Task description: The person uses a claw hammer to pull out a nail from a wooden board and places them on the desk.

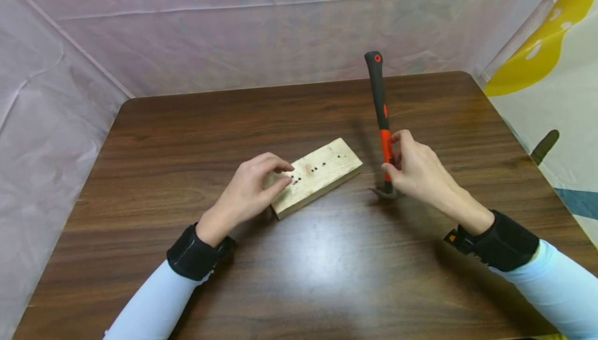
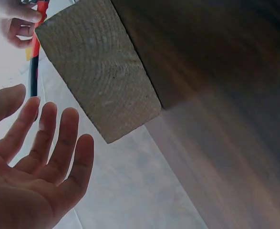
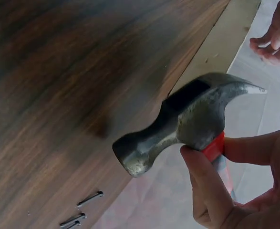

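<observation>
My right hand (image 1: 422, 171) pinches a claw hammer (image 1: 377, 96) between thumb and fingers, low on the red part of its handle. The black grip points up, and the metal head is at the bottom, near the tabletop. The right wrist view shows the hammer head (image 3: 192, 117) close up, claw and striking face both visible. My left hand (image 1: 247, 192) hovers over the near left end of a pale wooden block (image 1: 331, 171) that has several small dark holes along its top. Its fingers (image 2: 63, 143) are loosely bent, with nothing visible between them.
The block lies at an angle on the brown wood-grain table (image 1: 187, 137). Three nails (image 3: 90, 198) lie on the tabletop in the right wrist view. Pale fabric walls (image 1: 299, 39) stand behind and to the left, and a patterned cloth (image 1: 570, 137) hangs on the right.
</observation>
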{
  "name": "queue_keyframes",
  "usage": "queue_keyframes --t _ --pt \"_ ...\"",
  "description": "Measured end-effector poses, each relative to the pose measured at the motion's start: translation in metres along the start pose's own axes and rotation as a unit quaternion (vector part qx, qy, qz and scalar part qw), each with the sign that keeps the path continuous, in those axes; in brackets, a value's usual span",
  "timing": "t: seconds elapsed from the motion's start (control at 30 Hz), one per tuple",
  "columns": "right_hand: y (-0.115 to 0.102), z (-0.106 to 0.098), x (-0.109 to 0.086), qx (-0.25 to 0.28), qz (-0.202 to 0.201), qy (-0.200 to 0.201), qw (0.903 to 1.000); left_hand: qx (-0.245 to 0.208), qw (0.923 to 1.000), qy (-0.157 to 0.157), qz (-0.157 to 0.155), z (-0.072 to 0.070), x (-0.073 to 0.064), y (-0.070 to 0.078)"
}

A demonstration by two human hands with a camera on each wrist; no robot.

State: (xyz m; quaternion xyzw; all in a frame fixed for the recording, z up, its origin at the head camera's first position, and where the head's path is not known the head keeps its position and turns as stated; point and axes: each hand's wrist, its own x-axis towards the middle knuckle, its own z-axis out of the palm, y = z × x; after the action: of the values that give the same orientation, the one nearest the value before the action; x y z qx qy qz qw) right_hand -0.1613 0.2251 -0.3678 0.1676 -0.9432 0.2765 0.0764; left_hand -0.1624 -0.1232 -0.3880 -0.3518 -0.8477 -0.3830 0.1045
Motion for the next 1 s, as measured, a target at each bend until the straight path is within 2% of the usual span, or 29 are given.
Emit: queue_keyframes --t 0.2,0.6,1.0 --pt "0.005 -0.001 0.002 0.002 0.030 -0.027 0.9992 0.009 0.9998 -0.012 -0.012 -0.002 0.000 0.001" --pt "0.009 -0.001 0.007 -0.002 0.073 -0.057 0.9957 0.011 0.9997 -0.014 -0.018 -0.003 -0.001 0.000" --pt "0.014 0.001 0.010 -0.030 0.096 -0.094 0.9904 0.016 0.9994 -0.017 -0.024 -0.005 -0.001 -0.002"
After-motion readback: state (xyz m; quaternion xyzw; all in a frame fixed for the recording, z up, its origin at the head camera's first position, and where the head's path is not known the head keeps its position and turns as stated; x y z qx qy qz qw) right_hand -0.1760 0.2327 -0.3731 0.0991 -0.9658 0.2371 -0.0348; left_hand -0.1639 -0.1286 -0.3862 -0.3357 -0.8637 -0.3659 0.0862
